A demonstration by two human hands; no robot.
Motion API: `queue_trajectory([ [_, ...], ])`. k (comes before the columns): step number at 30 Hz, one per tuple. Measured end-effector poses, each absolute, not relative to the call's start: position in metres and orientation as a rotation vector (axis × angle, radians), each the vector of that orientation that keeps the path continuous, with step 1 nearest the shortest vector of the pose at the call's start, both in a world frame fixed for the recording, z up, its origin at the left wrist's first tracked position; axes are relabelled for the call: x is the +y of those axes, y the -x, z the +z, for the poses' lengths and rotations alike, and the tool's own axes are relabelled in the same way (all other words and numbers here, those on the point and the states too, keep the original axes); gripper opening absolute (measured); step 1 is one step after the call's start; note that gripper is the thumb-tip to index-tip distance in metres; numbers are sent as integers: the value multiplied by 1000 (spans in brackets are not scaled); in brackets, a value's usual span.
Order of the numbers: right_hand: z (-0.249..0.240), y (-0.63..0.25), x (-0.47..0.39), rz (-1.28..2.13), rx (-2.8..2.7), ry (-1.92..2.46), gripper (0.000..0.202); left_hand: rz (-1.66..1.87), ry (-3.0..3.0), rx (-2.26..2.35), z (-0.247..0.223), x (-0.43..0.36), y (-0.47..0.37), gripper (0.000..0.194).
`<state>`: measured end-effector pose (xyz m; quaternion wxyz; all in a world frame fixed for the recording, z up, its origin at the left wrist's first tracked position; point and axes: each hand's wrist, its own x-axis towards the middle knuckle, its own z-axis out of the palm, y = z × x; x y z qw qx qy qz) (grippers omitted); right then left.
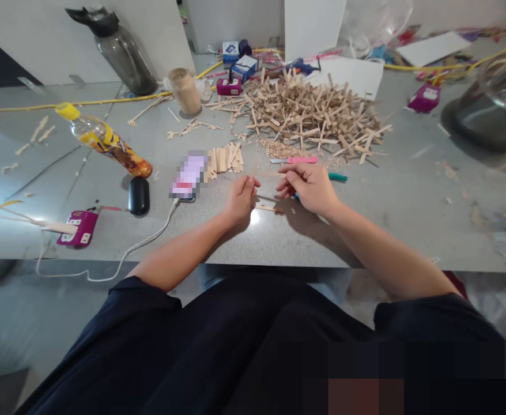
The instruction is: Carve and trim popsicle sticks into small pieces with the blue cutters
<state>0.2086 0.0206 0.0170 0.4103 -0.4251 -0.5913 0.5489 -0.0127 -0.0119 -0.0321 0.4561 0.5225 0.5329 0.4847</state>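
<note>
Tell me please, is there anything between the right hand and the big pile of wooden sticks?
Yes: the pink-handled knife lies just beyond the right hand, with wood chips between it and the pile of wooden sticks.

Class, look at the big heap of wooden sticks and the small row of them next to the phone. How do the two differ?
The big heap lies jumbled, its sticks crossing at many angles; the small row lies roughly side by side. The big heap holds far more sticks than the small row. Both consist of pale, flat sticks on the grey table.
</note>
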Motion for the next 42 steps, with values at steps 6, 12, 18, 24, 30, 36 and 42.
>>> queue_trajectory([
  [6, 2, -207, 5, 1279, -1407, 1114, 32, 1132, -1433, 1313, -33, -23, 9, 40],
  [12, 6, -211, -4, 1199, -1409, 1104, 41, 1130, -1472, 1339, -34, -21, 9, 43],
  [18, 2, -203, -15, 1187, -1450, 1114, 44, 1130, -1614, 1358, -34, -26, 7, 37],
  [24, 2, -202, -16, 1168, -1406, 1091, 38, 1180, -1611, 1411, -37, -21, 9, 42],
  [30, -1, -199, -15, 1202, -1386, 1087, 36, 1136, -1806, 1419, -41, -21, 13, 44],
  [36, -9, -196, -15, 1377, -1409, 985, 55, 1191, -1853, 1329, -32, -32, 11, 55],
  [42, -16, -200, -9, 1516, -1465, 919, 54, 1200, -1635, 1104, -30, -27, 10, 58],
])
